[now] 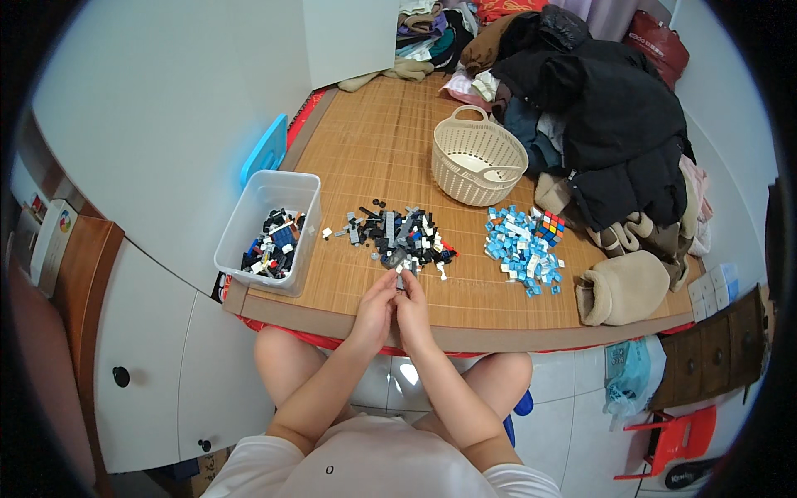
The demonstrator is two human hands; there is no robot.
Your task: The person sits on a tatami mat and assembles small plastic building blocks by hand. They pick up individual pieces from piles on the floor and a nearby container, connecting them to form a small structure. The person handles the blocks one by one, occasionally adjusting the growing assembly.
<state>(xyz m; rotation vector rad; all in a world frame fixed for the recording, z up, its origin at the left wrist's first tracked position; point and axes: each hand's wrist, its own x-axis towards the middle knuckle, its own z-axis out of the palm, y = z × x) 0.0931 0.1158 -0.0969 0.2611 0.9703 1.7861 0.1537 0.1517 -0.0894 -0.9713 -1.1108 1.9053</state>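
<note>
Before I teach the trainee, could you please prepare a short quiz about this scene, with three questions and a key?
1. True or false: the puzzle cube lies closer to the blue-and-white pile than to the dark pile.
2. Which container stands to the left of the dark pile?
(a) beige basket
(b) open translucent box
(c) blue plastic bag
3. Fill in near or far: the left hand and the right hand meet on the ____ side of the dark pile, as the person sees it.

Key: 1. True; 2. b; 3. near

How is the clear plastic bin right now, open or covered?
Open: nothing covers the bin, and mixed toy bricks show inside; what looks like its blue lid stands just beyond it.
</note>
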